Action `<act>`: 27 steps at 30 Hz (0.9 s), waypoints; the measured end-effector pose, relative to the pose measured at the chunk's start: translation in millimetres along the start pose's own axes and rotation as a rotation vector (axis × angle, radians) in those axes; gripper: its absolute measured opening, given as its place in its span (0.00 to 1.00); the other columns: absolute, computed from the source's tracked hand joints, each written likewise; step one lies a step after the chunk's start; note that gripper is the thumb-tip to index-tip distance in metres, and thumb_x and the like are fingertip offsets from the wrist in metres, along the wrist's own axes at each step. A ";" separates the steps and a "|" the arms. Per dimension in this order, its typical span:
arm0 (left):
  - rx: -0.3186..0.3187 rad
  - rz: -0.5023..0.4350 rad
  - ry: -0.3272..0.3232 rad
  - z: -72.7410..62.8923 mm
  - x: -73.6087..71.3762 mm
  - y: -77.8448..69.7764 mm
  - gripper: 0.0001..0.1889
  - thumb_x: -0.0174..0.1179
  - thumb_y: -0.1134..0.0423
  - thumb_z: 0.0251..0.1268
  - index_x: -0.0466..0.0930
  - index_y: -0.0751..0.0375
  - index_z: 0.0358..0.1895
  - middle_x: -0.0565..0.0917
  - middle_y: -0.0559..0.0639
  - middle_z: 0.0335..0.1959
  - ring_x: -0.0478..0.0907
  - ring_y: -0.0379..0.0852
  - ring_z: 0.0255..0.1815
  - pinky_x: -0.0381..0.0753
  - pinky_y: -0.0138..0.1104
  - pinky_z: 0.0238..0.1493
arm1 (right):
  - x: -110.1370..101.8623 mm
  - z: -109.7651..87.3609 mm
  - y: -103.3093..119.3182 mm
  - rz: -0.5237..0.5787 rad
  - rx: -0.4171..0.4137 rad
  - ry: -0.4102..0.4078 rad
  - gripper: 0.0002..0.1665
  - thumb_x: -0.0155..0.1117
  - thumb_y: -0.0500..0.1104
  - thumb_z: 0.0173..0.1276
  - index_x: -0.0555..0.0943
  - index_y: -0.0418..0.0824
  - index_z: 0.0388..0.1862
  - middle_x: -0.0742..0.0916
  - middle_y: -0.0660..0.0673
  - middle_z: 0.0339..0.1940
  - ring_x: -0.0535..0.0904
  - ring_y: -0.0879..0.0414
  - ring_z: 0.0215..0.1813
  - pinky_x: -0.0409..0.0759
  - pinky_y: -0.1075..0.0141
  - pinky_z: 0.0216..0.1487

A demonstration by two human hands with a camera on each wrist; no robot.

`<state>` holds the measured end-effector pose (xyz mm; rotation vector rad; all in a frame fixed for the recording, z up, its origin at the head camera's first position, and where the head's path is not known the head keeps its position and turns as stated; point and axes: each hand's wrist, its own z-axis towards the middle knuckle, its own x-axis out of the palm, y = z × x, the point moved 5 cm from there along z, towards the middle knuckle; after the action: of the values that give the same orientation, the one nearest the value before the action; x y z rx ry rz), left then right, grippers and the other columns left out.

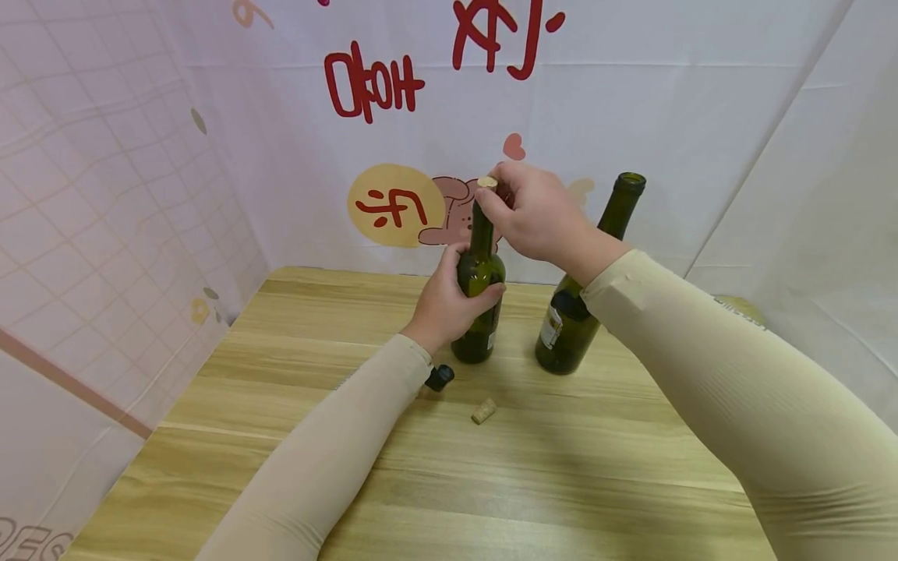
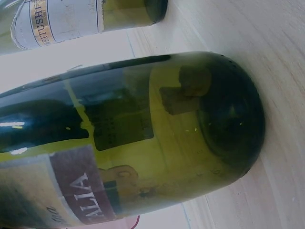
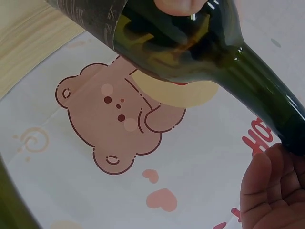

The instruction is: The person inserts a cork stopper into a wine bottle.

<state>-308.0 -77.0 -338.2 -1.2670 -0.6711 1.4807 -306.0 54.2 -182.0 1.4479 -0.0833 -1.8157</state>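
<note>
A green glass wine bottle (image 1: pixel 477 343) stands upright on the table, and my left hand (image 1: pixel 449 308) grips its body, thumb across the front. At its mouth my right hand (image 1: pixel 536 210) pinches a cork (image 1: pixel 487 181) between thumb and fingers; the pale top of the cork shows above the thumb. The right wrist view has the fingers (image 3: pixel 267 183) curled at the end of the neck, the cork hidden there. In the left wrist view the lower bottle (image 2: pixel 190 138) fills the picture, its label partly showing and dark shapes visible through the glass.
To the right stands a second green bottle (image 1: pixel 570 347), uncorked, partly behind my right forearm. A loose cork (image 1: pixel 483 411) lies on the wooden table (image 1: pixel 533 483). Beside my left sleeve is a black cylindrical object (image 1: pixel 440 378), partly hidden. A printed cloth wall (image 1: pixel 596 101) rises behind the table.
</note>
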 end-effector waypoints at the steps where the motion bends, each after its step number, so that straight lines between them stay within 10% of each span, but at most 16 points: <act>1: 0.003 0.000 0.000 0.0 0.2 -0.2 0.39 0.69 0.38 0.66 0.60 0.42 0.73 0.80 0.46 0.62 0.81 0.48 0.60 0.78 0.56 0.68 | 0.3 -0.2 -0.1 0.002 0.002 -0.001 0.17 0.52 0.52 0.84 0.80 0.41 0.50 0.84 0.43 0.35 0.77 0.48 0.36 0.73 0.57 0.41; 27: 0.009 -0.009 -0.003 0.4 0.6 0.3 0.40 0.70 0.39 0.65 0.60 0.44 0.74 0.80 0.48 0.62 0.81 0.58 0.64 0.77 0.58 0.68 | 6.6 -8.0 -4.1 0.109 0.036 -0.122 0.15 0.58 0.51 0.82 0.84 0.41 0.47 0.86 0.43 0.31 0.79 0.50 0.32 0.76 0.60 0.36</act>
<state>-308.4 -76.4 -338.6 -1.2539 -0.6706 1.4774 -301.7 56.2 -192.1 1.3301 -0.2526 -1.8199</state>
